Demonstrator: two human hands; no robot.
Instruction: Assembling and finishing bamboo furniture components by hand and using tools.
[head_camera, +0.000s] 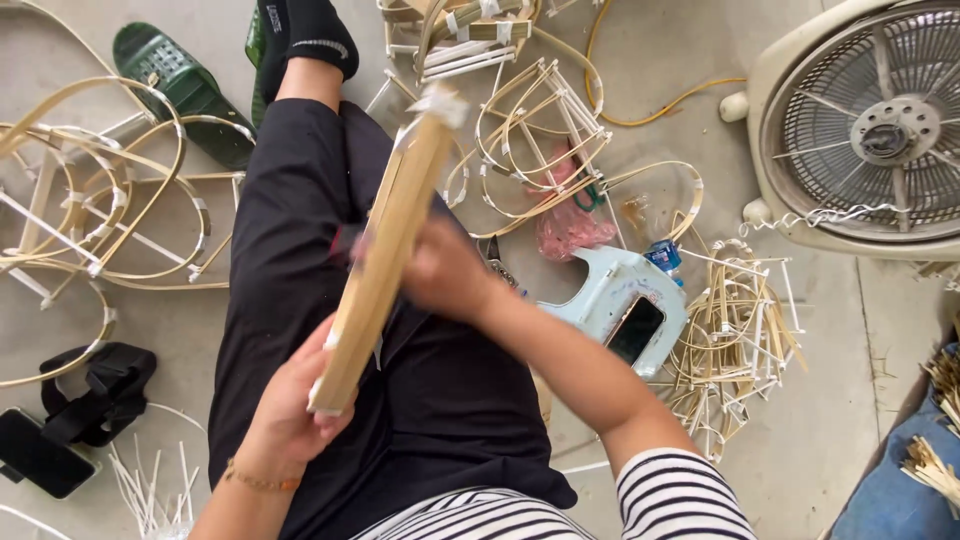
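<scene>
A bundle of flat tan bamboo strips (385, 250) slants across my lap, its white-taped top end (440, 103) pointing away from me. My left hand (295, 400) grips the bundle's near end. My right hand (440, 270) is closed around its middle and looks blurred by motion. Black trousers (300, 240) cover my outstretched leg, which ends in a black sock (305, 35).
Bent bamboo frames (110, 200) lie on the floor at left, more frames (530, 130) ahead. A pale blue stool (625, 305) with a phone on it, a pink bag (565, 225), a white fan (870, 130), a green sandal (180, 85), and a black strap (100, 395) surround me.
</scene>
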